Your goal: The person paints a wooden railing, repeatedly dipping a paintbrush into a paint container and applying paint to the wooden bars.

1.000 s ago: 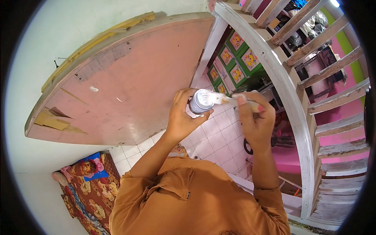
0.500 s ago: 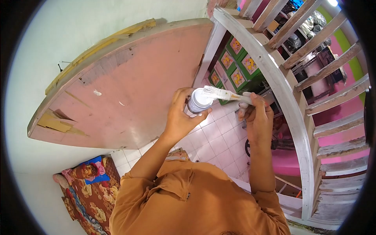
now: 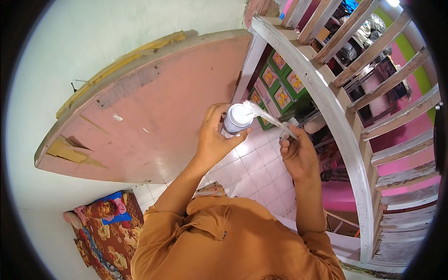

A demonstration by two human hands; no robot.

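My left hand [image 3: 215, 135] is wrapped around a small paint can [image 3: 237, 122] with white paint inside, held in front of my chest. In my right hand [image 3: 300, 151] is a paintbrush [image 3: 275, 121], gripped by its handle between thumb and fingers. White paint coats the bristles, which meet the can's right rim. The brush is turned nearly edge-on to me, its handle slanting down to the right.
A pink door [image 3: 154, 107] with chipped, peeling patches stands at the left. To the right runs a white wooden frame [image 3: 326, 98] with slats. Green cabinet doors [image 3: 275, 81] show beyond it. A flowered mattress [image 3: 116, 233] lies on the tiled floor [image 3: 252, 163].
The paintbrush has turned from flat to nearly edge-on at the can's rim. My right hand has shifted slightly down and left with it. My left hand still holds the can in about the same place.
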